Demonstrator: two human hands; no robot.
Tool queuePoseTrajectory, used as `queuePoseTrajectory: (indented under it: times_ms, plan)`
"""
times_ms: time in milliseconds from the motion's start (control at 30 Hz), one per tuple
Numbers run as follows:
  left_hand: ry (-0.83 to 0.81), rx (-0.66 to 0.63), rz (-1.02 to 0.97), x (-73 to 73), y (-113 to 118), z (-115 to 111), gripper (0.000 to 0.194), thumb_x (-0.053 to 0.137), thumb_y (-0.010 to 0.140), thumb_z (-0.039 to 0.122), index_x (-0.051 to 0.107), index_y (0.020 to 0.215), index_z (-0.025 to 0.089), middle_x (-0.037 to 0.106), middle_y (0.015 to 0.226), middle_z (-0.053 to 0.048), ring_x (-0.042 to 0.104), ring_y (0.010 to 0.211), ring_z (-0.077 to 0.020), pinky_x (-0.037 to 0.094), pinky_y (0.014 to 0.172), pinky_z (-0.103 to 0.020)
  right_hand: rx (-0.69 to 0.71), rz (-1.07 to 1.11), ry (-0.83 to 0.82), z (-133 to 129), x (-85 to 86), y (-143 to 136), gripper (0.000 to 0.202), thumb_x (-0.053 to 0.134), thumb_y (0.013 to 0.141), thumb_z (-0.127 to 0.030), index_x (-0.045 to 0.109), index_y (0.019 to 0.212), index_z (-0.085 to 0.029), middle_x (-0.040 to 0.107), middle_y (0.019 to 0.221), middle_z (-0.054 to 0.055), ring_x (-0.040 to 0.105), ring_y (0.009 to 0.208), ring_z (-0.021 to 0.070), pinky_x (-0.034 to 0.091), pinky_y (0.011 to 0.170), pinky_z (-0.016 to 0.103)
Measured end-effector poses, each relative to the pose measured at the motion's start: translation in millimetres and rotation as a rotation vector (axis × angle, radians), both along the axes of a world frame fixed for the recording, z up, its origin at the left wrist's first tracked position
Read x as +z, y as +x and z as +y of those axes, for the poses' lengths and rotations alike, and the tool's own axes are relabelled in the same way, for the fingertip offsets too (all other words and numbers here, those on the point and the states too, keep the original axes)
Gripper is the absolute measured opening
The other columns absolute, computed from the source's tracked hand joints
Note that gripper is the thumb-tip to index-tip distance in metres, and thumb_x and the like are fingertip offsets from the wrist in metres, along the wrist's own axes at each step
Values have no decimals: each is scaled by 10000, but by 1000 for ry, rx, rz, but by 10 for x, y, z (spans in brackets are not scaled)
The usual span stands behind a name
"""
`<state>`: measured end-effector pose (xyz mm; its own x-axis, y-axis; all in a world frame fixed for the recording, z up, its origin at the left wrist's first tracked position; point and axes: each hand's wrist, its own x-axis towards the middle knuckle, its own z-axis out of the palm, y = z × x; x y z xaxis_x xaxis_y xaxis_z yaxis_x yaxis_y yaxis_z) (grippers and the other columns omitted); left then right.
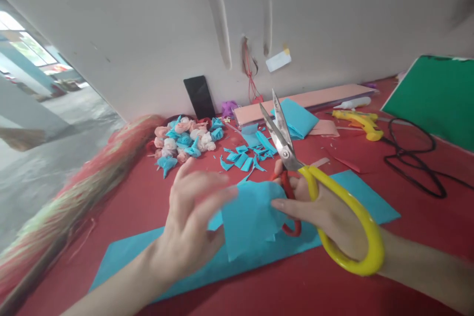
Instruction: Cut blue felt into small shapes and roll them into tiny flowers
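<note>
My right hand (322,207) is hooked through the yellow loop of a pair of scissors (285,154). The blades point up and stand slightly apart; a red handle loop is beside the fingers. The right thumb presses on a curved-edged piece of blue paper (252,217), held above the table. At its left edge is my left hand (198,207), fingers spread and blurred by motion; whether a fingertip touches the paper is unclear. A long blue paper strip (129,256) lies flat under both hands. Small blue scraps (242,158) are scattered beyond them.
On the red tabletop (237,296), a pile of paper flowers (185,138) lies left of the scraps. A phone (200,96) leans on the wall. Folded blue paper (296,118), a yellow glue gun (359,122) with black cable (400,158), and a green board (437,98) are rightward.
</note>
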<state>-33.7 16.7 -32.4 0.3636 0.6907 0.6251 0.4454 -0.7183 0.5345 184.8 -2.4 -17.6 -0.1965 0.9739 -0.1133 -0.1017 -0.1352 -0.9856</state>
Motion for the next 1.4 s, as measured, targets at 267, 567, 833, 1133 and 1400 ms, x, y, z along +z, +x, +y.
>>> queuePoseTrajectory:
  times_ms: [267,567,833,1133,1400]
  plan:
    - [-1182,-269,-286,71,149,-2,525,367,843,579,659,1043,192,697,959,-113,620,952,-305,500,791,-408,-84,-1,24,-30,-56,44,281,615,716,-248,465,954,-248,450,747,-44,451,652,113,422,580,244]
    - [-1620,-634,-347,116,403,25,621,357,808,644,656,1000,135,679,965,-159,661,798,-257,508,663,-327,46,139,98,1,-8,78,306,578,720,-66,435,920,-249,472,789,-52,484,674,77,432,591,192]
    - [-1352,-289,-484,63,409,-59,195,755,651,224,640,790,151,625,695,1,575,639,-99,481,637,-196,-44,46,302,60,-123,105,187,548,786,-112,473,898,-242,534,802,-42,474,635,86,388,569,223]
    - [-1066,-91,-435,70,393,-85,201,680,730,304,618,874,179,672,748,-2,625,662,-154,532,598,-247,-19,3,143,9,-45,48,333,677,681,-142,435,888,-238,486,760,-72,418,588,59,387,571,194]
    - [-1146,-252,-193,141,398,-61,194,622,775,282,721,684,142,713,642,-58,657,604,-169,541,589,-245,-63,29,80,14,-84,35,297,656,685,-159,456,892,-236,501,746,-62,480,627,65,409,554,167]
